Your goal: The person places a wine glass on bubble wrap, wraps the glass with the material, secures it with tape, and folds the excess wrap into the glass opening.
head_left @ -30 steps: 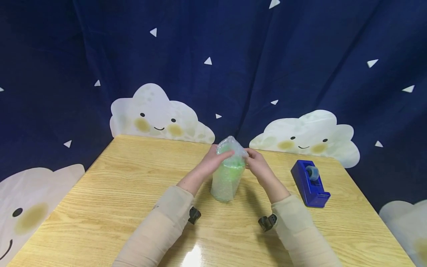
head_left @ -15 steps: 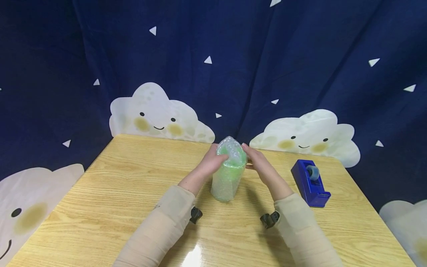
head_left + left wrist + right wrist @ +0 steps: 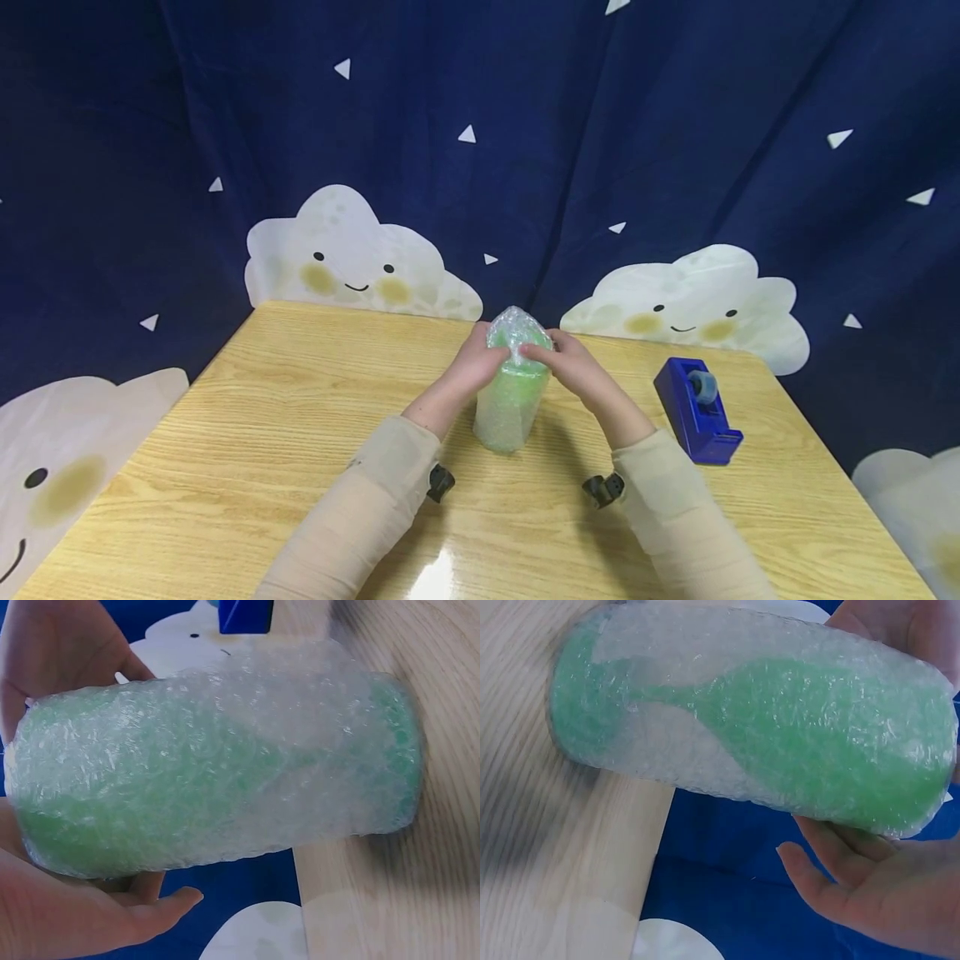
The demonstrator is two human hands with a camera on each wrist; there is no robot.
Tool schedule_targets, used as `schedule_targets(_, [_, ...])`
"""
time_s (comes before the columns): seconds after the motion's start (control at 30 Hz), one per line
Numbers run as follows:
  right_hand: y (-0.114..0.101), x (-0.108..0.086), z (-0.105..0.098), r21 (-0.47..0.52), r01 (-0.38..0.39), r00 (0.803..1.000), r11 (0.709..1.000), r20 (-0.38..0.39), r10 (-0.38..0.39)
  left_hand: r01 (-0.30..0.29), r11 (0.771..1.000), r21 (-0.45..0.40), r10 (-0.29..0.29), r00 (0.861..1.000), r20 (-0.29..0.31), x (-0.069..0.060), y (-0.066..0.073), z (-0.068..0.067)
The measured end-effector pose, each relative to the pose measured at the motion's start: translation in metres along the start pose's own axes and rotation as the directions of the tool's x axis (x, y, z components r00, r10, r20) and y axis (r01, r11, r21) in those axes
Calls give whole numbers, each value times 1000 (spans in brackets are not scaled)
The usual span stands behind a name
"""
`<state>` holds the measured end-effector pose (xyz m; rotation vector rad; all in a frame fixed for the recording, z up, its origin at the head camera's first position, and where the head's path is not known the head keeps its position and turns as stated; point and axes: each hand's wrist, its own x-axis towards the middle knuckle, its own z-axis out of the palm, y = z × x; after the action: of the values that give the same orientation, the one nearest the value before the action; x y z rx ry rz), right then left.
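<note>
A green wine glass in bubble wrap stands upright on the wooden table, its bowl at the top and foot at the bottom. Through the clear wrap its narrow stem shows in the right wrist view. My left hand holds the upper left side, thumb on the top of the wrap. Opposite it, my right hand holds the upper right side, its thumb lying over the gathered wrap near the left thumb. Fingers of both hands are partly hidden behind the bundle in the head view.
To the right on the table stands a blue tape dispenser with a roll of clear tape. A dark blue curtain with white clouds and triangles hangs behind the table's far edge.
My right hand shifted to the side with its thumb raised, then brought the thumb back onto the top. The peaked wrap at the top now lies flatter. My left hand stayed nearly in place.
</note>
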<state>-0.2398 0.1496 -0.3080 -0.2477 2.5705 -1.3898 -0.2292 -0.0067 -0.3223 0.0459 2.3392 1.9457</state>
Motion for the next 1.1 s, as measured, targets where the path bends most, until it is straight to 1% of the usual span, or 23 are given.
schedule_targets(0.2, [1,0,0,44,-24,1000,999,-19,25,31,1000,-2,-31,999,-8,4,0,1])
schedule_targets(0.37, [3,2,2,76,-31,998,997,-54,35,22,999,-30,-23,1000,-19,3,-1,2])
schedule_targets(0.47, [3,3,4,58,-27,995,998,-99,32,12,999,-49,-14,999,-36,2,-2,3])
schedule_targets(0.6, [2,4,5,-5,-21,991,1000,-135,20,26,997,-75,-31,998,-60,2,-2,4])
schedule_targets(0.7, [1,4,4,-28,-24,995,999,-102,21,39,997,-72,-44,996,-73,3,-2,4])
schedule_targets(0.8, [0,4,0,16,-53,998,998,-43,54,41,997,-66,-45,996,-73,2,-1,5])
schedule_targets(0.87, [0,5,-2,45,-68,997,997,-23,69,37,997,-64,-41,997,-68,1,-1,4])
schedule_targets(0.9, [0,6,-3,62,-73,997,995,-23,75,37,997,-63,-41,997,-67,1,0,4])
schedule_targets(0.97, [0,7,-3,60,-79,996,995,-47,82,36,998,-55,-40,997,-69,0,1,4])
schedule_targets(1.1, [-2,11,-2,12,-57,993,998,-104,58,38,999,-31,-41,996,-76,0,2,4])
